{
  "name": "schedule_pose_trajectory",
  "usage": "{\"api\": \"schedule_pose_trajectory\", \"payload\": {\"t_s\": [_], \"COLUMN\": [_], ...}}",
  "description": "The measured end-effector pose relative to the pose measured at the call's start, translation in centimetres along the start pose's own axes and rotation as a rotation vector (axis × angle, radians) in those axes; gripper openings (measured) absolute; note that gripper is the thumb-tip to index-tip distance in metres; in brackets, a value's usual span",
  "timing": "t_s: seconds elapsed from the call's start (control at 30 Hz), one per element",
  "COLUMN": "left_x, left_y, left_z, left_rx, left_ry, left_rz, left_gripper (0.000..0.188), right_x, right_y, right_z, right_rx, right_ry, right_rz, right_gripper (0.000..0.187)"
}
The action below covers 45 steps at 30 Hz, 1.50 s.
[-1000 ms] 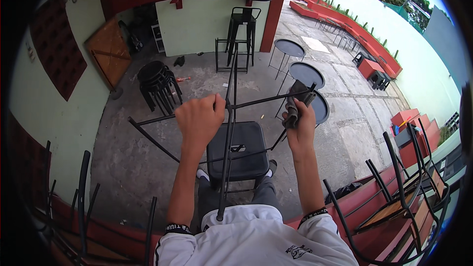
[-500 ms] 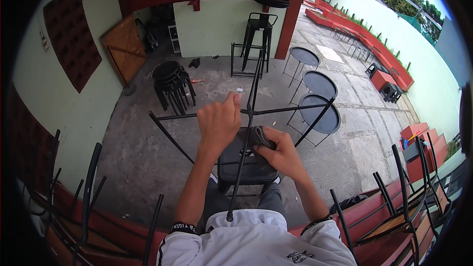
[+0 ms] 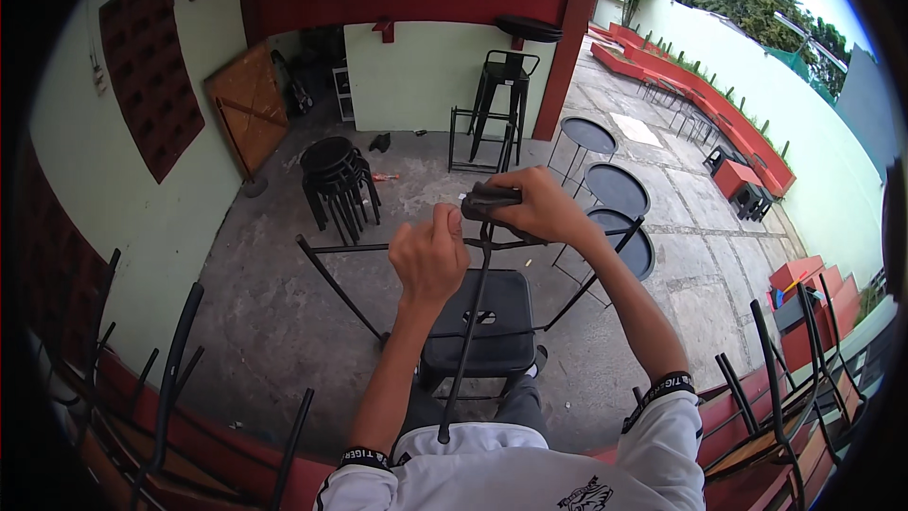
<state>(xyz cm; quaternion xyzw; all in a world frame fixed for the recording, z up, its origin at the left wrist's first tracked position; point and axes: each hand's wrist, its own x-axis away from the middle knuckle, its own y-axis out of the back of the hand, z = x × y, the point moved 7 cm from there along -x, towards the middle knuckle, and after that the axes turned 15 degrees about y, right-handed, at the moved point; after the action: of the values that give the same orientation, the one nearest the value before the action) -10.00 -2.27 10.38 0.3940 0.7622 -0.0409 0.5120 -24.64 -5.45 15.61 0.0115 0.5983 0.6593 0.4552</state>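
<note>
While R hand (image 3: 544, 206) clutches rag (image 3: 486, 201) against frame (image 3: 458, 377), L hand (image 3: 428, 260) grips frame; wiping prob. underway, amt done/left unclear.

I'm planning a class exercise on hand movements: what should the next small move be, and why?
Probably a short slide of the cloth along the black frame, away from where its bars meet. The right hand grips the cloth close to that joint, and the left hand seems closed on the frame, which should steady it.
</note>
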Motion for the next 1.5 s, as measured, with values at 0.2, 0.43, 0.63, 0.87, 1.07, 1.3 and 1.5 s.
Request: {"api": "schedule_pose_trajectory", "payload": {"t_s": [0.2, 0.43, 0.63, 0.87, 1.07, 1.3, 1.5], "left_x": [0.2, 0.5, 0.6, 0.2, 0.4, 0.4, -0.1], "left_y": [-0.2, 0.0, -0.4, -0.3, -0.3, -0.7, -1.2], "left_z": [-0.5, -1.1, -0.7, -0.7, -0.8, -1.2, -1.7], "left_rx": [0.014, -0.03, -0.086, -0.107, -0.149, -0.127, -0.119], "left_ry": [0.026, 0.014, 0.023, 0.003, -0.01, -0.016, 0.005], "left_rz": [-0.01, -0.004, 0.032, 0.011, 0.008, -0.005, 0.051], "left_gripper": [0.025, 0.025, 0.025, 0.025, 0.027, 0.028, 0.029], "right_x": [-1.6, -3.8, -3.4, 0.5, 1.2, 2.6, 4.0], "right_y": [1.5, 1.8, 3.5, 3.5, -2.4, -2.8, -3.2], "right_z": [-5.7, -9.5, -7.5, -13.3, -14.7, -14.6, -11.5], "right_rx": [0.23, 0.606, 0.603, 0.412, -0.623, -0.841, -0.99], "right_ry": [-0.111, 0.124, 0.12, -0.419, -0.763, -0.731, -0.72], "right_rz": [-0.013, 0.092, -0.192, -0.185, -0.306, -0.369, -0.109], "right_gripper": [0.021, 0.022, 0.017, 0.022, 0.025, 0.021, 0.01]}}
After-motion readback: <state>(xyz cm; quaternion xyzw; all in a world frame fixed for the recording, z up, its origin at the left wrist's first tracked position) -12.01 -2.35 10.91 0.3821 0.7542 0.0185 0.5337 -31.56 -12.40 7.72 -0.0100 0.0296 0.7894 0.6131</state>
